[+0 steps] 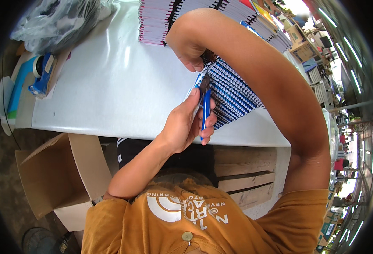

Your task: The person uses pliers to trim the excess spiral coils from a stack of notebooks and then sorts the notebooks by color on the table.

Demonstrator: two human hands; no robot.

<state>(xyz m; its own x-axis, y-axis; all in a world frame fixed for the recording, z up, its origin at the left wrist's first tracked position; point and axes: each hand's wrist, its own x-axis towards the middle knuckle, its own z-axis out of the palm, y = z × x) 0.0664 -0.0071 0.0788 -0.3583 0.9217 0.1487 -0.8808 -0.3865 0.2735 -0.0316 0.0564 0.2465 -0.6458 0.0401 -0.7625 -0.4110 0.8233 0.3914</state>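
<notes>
My left hand (186,122) is closed around pliers with blue handles (206,111). The dark jaws point away from me, up against the corner of a stack of coil-bound notebooks (235,95). Rows of coils in blue, white and dark tones face up along the stack's side. Bent over from the far side, my right hand (188,53) has its fingers curled down at the stack's far left corner, just beyond the plier jaws. What those fingers pinch is hidden, and my right forearm covers part of the stack.
Taller piles of bound books (154,21) stand at the table's far side. A clear plastic bag (63,21) and a blue tape dispenser (44,76) are at the left. Below the white table's (89,106) near edge sits an open cardboard box (84,169), beside wooden slats (246,163).
</notes>
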